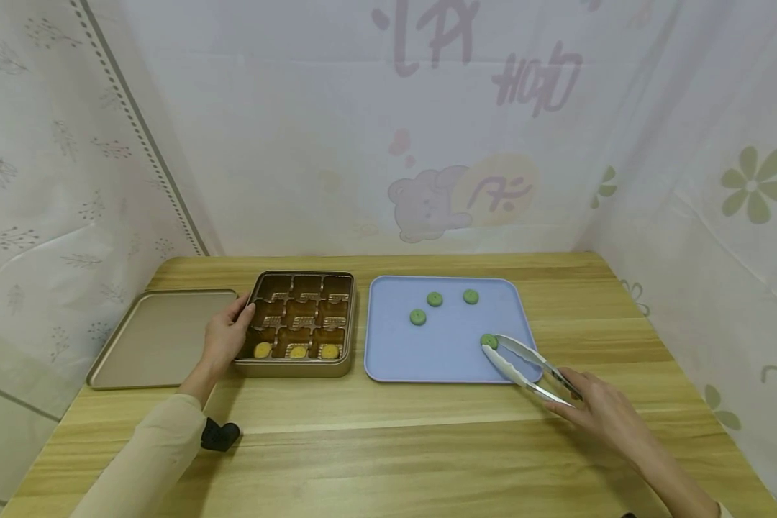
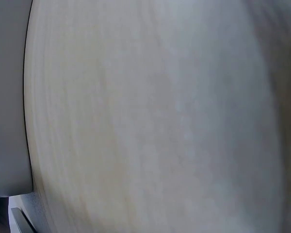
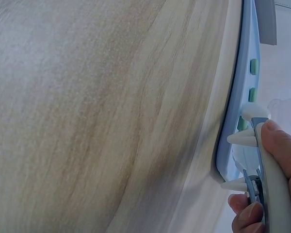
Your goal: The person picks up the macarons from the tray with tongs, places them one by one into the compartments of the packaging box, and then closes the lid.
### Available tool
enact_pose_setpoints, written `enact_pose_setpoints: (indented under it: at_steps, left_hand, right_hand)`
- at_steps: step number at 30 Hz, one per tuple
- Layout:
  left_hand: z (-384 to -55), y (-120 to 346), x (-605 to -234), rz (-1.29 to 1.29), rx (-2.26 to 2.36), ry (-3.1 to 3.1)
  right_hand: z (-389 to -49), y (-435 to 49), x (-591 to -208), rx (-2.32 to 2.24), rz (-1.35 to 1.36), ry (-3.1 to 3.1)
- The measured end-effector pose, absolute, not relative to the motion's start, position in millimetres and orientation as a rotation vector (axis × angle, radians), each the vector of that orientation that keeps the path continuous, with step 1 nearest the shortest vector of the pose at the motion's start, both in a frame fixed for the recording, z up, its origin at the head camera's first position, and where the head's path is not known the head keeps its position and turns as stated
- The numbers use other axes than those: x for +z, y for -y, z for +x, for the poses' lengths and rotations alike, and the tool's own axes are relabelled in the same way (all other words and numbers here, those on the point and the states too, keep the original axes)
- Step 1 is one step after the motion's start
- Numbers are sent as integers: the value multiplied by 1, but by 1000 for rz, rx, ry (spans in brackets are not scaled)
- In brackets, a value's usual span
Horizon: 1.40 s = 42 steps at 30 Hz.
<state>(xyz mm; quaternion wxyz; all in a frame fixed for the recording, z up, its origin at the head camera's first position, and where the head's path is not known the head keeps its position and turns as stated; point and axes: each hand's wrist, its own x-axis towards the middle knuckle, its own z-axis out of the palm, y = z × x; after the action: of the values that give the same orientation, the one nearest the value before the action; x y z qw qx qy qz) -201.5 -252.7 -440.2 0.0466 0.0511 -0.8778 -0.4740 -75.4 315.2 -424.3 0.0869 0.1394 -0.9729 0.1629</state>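
Observation:
My right hand (image 1: 598, 406) grips a pair of tongs (image 1: 521, 374) with white tips, seen also in the right wrist view. Between the tips sits a green cookie (image 1: 488, 341) at the right part of the blue tray (image 1: 388, 360). Farther back on that tray lie three more green cookies, one of them at the left (image 1: 417, 317). On the left, my left hand (image 1: 225, 334) holds the left side of a gold tin (image 1: 298, 369). Its brown divided insert has yellow cookies, one being the middle one (image 1: 298, 352), in the front row; the other compartments hold nothing.
A flat gold lid (image 1: 162, 338) lies left of the tin, partly behind my left hand. All stand on a wooden table (image 1: 375, 446). Printed white cloth (image 1: 298, 144) hangs behind the table and along both sides.

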Motion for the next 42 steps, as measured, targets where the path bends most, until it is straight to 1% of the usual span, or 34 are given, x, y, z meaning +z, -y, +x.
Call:
enact_pose_setpoints:
  at_steps: [42]
  left_hand:
    - [-203,254,-444,139,-1468,2650]
  right_hand:
    - [-76,-311,-422,488,388,2922]
